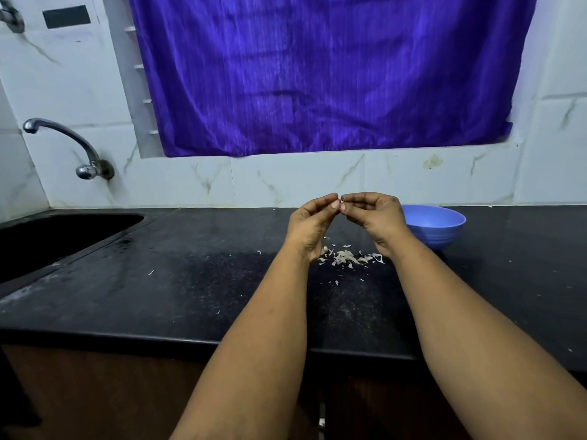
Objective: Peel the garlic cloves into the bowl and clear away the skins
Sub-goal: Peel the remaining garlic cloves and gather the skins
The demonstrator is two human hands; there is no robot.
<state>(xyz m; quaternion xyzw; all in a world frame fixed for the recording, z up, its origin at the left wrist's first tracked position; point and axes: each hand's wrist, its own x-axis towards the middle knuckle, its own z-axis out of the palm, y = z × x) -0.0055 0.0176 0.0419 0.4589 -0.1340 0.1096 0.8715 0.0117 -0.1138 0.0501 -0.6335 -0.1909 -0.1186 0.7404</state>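
Black stone worktop [190, 281] below a purple-curtained window [333, 74], white marble-look tiles behind. Between the two hands, held up over the back part of the worktop, a small pale garlic clove [342, 205] is pinched; only a tiny bit of it is seen, so it cannot be told how much skin is left on it. It is held by the fingertips of the left hand [313, 227] and also by the thumb & fingers of the right hand [371, 219], both curled around it, tips almost touching each other.

Directly under the hands a loose pile of skins [349, 258] is spread on the worktop, w/ a few stray flakes toward the front edge and the left. Just beside the right wrist, near the back edge, a blue bowl [444, 227] is placed; its inside is hidden from this angle.

Risks, as a judgement: the clove is small and prob. slippery, so it could be dropped among the skins instead of into the bowl. The skins are very light; a quick arm move could scatter them to the front edge or floor, making the clearing harder.

At the left end a dark sink [57, 236] is set into the worktop, w/ a chrome tap [63, 138] on the wall above it.
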